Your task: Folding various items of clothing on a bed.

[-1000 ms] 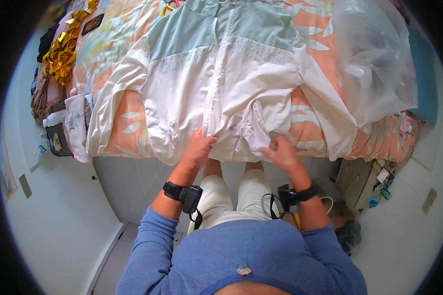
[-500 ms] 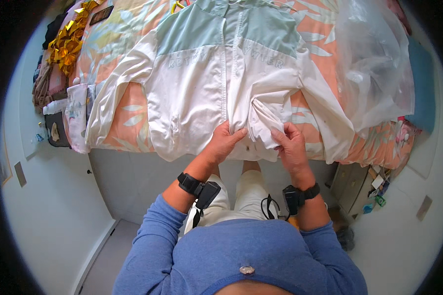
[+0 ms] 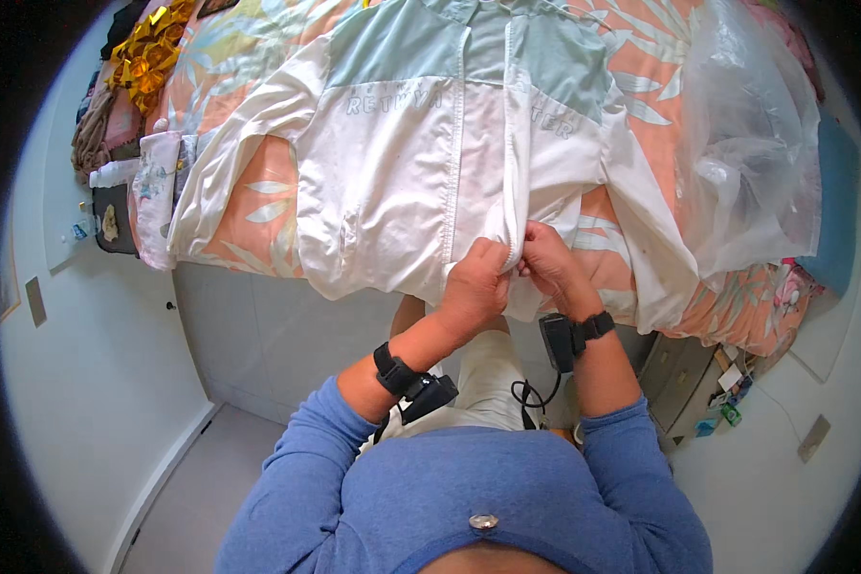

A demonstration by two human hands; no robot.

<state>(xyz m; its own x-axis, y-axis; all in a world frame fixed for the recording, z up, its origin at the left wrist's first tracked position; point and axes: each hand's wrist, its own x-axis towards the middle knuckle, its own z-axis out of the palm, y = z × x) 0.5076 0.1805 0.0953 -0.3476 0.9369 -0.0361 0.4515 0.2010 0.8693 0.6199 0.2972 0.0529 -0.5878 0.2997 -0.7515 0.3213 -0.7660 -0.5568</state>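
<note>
A zip-front jacket (image 3: pixel 383 182), white below and pale green across the shoulders, lies spread with its sleeves out to both sides. Its front is unzipped, and the two zipper edges run apart down the middle. At the lower end of the right-hand zipper edge, my left hand (image 3: pixel 475 285) is closed on the fabric. Just to its right, my right hand (image 3: pixel 551 265) pinches the same edge, the two hands nearly touching. The fingertips partly hide the bit of hem and zipper between them.
The jacket rests on a bed with an orange leaf-patterned cover (image 3: pixel 263 196). Clear plastic sheeting (image 3: pixel 751 163) lies at the right, beside a blue panel (image 3: pixel 837 206). Gold foil (image 3: pixel 148 62) and folded cloths (image 3: pixel 158 187) line the left side. A drawer cabinet (image 3: pixel 674 383) stands below right.
Both hands have moved from the bunched lower right front to the zipper edge and come together. That front panel now hangs flatter, its zipper edge pulled straight. The view has shifted slightly.
</note>
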